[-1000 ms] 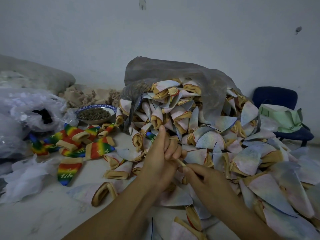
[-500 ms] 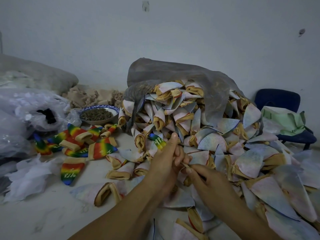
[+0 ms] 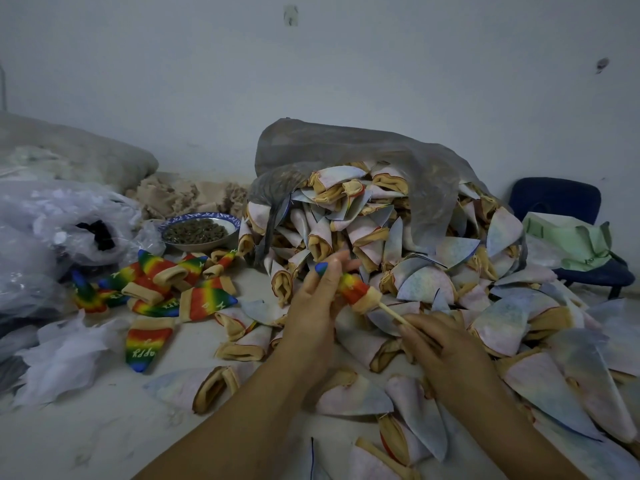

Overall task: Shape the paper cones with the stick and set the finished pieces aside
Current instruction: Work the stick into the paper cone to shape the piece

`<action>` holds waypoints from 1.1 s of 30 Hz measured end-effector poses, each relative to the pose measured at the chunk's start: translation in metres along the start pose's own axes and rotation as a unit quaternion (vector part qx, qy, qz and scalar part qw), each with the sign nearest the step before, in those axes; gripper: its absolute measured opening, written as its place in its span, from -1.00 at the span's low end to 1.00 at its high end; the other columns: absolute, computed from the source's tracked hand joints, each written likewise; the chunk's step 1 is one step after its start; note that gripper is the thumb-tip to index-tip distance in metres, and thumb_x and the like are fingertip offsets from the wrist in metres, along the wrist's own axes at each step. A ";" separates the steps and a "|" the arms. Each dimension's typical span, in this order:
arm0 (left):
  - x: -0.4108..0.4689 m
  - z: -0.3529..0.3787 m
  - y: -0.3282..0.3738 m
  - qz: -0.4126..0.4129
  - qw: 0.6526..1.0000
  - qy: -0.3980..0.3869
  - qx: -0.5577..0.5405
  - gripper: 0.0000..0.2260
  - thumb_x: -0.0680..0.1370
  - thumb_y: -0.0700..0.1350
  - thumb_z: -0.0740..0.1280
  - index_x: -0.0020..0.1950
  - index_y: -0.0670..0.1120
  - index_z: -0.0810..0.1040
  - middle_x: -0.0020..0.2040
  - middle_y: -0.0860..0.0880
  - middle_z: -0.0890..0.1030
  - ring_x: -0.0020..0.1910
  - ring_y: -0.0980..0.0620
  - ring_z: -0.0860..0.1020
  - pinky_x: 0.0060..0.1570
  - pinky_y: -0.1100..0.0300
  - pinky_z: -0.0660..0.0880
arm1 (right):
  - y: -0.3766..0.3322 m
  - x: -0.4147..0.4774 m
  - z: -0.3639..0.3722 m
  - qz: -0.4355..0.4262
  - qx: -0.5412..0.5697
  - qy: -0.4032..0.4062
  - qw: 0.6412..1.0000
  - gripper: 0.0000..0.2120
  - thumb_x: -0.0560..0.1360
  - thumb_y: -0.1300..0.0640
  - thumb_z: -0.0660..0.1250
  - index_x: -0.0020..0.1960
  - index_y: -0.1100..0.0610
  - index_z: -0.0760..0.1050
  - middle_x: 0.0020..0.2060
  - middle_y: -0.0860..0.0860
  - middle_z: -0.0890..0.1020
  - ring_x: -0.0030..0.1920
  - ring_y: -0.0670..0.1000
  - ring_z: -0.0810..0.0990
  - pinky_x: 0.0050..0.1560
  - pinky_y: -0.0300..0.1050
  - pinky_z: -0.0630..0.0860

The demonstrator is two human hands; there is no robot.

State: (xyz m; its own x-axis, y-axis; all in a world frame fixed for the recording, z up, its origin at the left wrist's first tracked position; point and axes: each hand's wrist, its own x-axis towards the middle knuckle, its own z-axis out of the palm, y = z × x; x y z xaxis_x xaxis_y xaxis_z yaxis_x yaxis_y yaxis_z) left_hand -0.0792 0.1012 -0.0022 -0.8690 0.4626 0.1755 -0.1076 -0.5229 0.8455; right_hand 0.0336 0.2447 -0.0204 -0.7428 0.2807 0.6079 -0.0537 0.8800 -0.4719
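- Behind everything a bare pale wall (image 3: pixel 381 81) is seen, and below it a white desk (image 3: pixel 86 441) strewn with paper pieces.
- As landmark, the heap of pale cones (image 3: pixel 426 278) is taken; it spills from a grey bag (image 3: pixel 346 143) across the middle and right of the desk.
- Half a second ago only pale paper was shown between the hands. Now a rainbow cone (image 3: pixel 353 289) is exposed in front of the heap, its blue tip pushed out past the fingers.
- From this it is judged that the piece has been turned colour-side out and is nearly shaped; what remains is to pull it off and set it aside.
- The rainbow cone is gripped by the left hand (image 3: pixel 311 306), whose fingers are curled round its narrow end.
- The stick (image 3: pixel 393 314) is pinched by the right hand (image 3: pixel 440 344) and is lodged in the cone's tan cuff.
- The cone looks banded red, yellow, green and blue, plump and slightly crumpled at the cuff.
- Finished rainbow pieces (image 3: pixel 166 285) are gathered left of the heap, near a patterned bowl (image 3: pixel 201 230).
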 end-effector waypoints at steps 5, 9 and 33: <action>-0.003 0.003 0.004 -0.031 0.998 -0.015 -0.044 -0.63 0.47 0.08 0.32 0.17 -0.08 0.61 0.02 -0.07 0.70 -0.06 0.07 0.66 -0.22 0.28 0.55 | -0.001 -0.003 0.002 0.001 -0.010 0.004 1.000 -0.67 0.48 -0.05 0.17 -0.04 0.12 0.61 -0.26 -0.12 0.51 -0.23 -0.01 0.52 -0.25 -0.08 0.48; -0.005 0.002 0.003 -0.045 0.996 -0.027 -0.070 -0.72 0.50 0.01 0.33 0.10 -0.14 0.60 0.04 -0.13 0.69 -0.01 0.01 0.68 -0.35 0.31 0.55 | -0.001 -0.003 0.004 0.009 -0.003 -0.017 1.000 -0.65 0.50 -0.08 0.13 -0.01 0.07 0.61 -0.26 -0.12 0.59 -0.24 -0.08 0.55 -0.26 -0.04 0.53; -0.007 0.001 -0.011 0.030 0.986 -0.096 0.135 -0.57 0.62 0.18 0.08 0.00 -0.03 0.65 0.06 -0.08 0.69 0.12 -0.07 0.63 0.18 0.06 0.56 | -0.002 0.001 -0.005 -0.013 0.024 -0.078 0.997 -0.77 0.52 -0.06 0.14 -0.04 -0.08 0.56 -0.35 -0.27 0.54 -0.24 -0.22 0.53 -0.27 -0.41 0.38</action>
State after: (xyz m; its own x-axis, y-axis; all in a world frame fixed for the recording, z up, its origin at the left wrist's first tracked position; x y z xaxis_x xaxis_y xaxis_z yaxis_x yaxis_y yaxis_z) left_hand -0.0717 0.1045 -0.0127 -0.7595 0.5774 0.2995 0.0966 -0.3553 0.9298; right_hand 0.0362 0.2454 -0.0150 -0.8358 0.1918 0.5145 -0.1030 0.8656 -0.4900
